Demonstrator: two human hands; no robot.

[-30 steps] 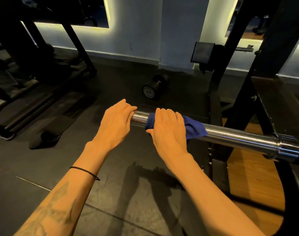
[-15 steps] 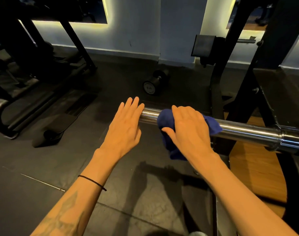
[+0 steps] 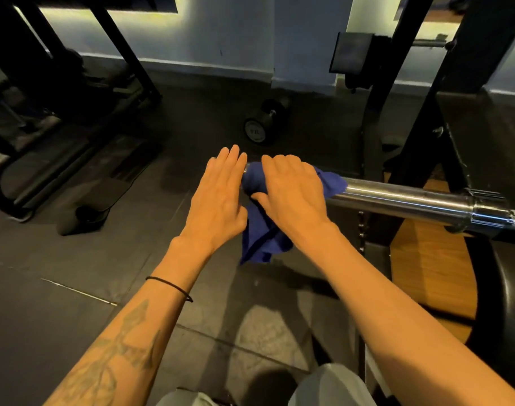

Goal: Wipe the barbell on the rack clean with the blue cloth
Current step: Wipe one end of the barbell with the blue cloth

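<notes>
The chrome barbell (image 3: 402, 197) lies across the black rack (image 3: 420, 136), its free end pointing left toward the middle of the view. The blue cloth (image 3: 265, 241) is draped over that end, part of it hanging below the bar. My right hand (image 3: 294, 194) lies on top of the cloth with its fingers curved over the bar and its thumb under the fold. My left hand (image 3: 218, 200) is flat with straight fingers just left of the bar's end, next to the cloth; whether it touches the bar is hidden.
A black dumbbell (image 3: 262, 124) lies on the dark rubber floor beyond the bar end. Black machine frames (image 3: 74, 92) stand at the left. The rack's uprights and a wooden platform (image 3: 432, 268) fill the right side. My grey trouser legs show at the bottom edge.
My right hand has slid the cloth left to the bar's end, and more cloth now hangs down. My left hand let go of the bar end and flattened out.
</notes>
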